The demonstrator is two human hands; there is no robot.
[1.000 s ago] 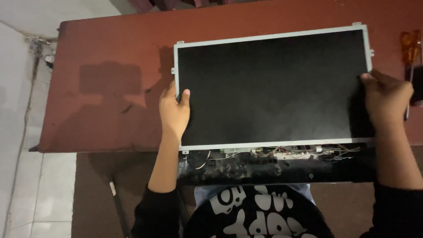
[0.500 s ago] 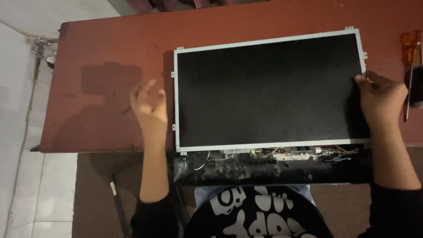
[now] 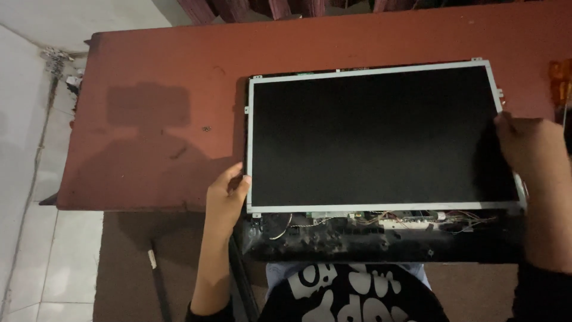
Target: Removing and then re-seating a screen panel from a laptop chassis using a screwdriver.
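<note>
A large flat display panel (image 3: 375, 140) with a black face and a thin metal frame lies on a reddish-brown table (image 3: 179, 77). Beneath its near edge, a black casing (image 3: 381, 241) with exposed wires and a circuit strip juts past the table edge. My left hand (image 3: 226, 200) grips the panel's lower left corner, thumb on the frame. My right hand (image 3: 530, 152) holds the panel's right edge, fingers resting on the black face.
An orange-handled tool (image 3: 560, 77) lies at the table's far right edge. White floor tiles (image 3: 30, 238) run along the left and a dark mat (image 3: 131, 268) lies under the table's near side. My lap in a printed black shirt (image 3: 351, 295) is just below the casing.
My left hand left the panel's left edge, hovered open beside it, and now grips the lower left corner. My right hand stayed on the right edge.
</note>
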